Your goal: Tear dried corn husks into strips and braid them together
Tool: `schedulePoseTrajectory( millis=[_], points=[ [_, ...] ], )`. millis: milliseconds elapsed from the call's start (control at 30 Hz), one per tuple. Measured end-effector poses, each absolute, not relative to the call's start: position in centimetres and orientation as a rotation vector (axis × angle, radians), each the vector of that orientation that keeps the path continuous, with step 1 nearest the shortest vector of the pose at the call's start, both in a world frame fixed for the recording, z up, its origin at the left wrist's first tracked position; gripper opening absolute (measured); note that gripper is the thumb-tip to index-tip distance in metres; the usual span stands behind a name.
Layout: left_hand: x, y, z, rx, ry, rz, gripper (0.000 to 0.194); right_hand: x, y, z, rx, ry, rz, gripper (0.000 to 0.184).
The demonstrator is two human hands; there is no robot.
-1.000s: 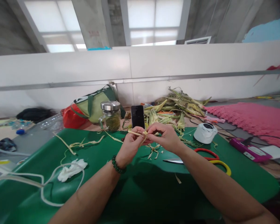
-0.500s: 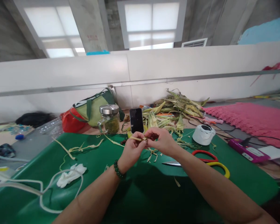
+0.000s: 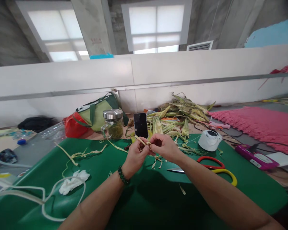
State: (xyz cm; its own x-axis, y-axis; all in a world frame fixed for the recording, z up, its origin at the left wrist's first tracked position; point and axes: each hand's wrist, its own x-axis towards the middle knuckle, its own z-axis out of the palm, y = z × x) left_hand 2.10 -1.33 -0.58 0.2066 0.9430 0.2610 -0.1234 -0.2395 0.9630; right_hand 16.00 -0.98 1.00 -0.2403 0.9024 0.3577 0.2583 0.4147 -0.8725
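Observation:
My left hand (image 3: 135, 156), a green bead bracelet on its wrist, and my right hand (image 3: 164, 147) meet above the green mat (image 3: 62, 204). Both pinch a thin pale corn-husk strip (image 3: 141, 141) that sticks up to the left between the fingertips. Just under the hands lies a small knotted husk piece (image 3: 157, 159) on the mat. Scissors (image 3: 206, 166) with red and yellow handles lie to the right of my right forearm.
A phone (image 3: 140, 125) stands upright behind the hands, beside a lidded glass jar (image 3: 113, 124) and a green bag (image 3: 98, 110). A heap of corn husks (image 3: 180, 115) lies at the back. A white round device (image 3: 209, 140), a pink mat (image 3: 259, 123), white tissue (image 3: 70, 181) and cord (image 3: 26, 191) lie around.
Both hands stayed together on the strip; its free end has tilted from level to pointing up-left. The camera shifted slightly.

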Motion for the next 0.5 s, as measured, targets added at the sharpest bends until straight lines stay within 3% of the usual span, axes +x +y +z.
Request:
schedulePoseTrajectory(
  millis=[233,500],
  points=[
    [1.79,-1.31,-0.18,1.426,0.796,1.301,0.029,16.21,-0.84,0.65,-0.843,-1.77,0.664,0.01],
    [1.65,-1.77,0.1,1.533,0.783,1.283,0.019,16.35,-0.46,0.73,-0.907,-1.658,0.984,0.009]
  ],
)
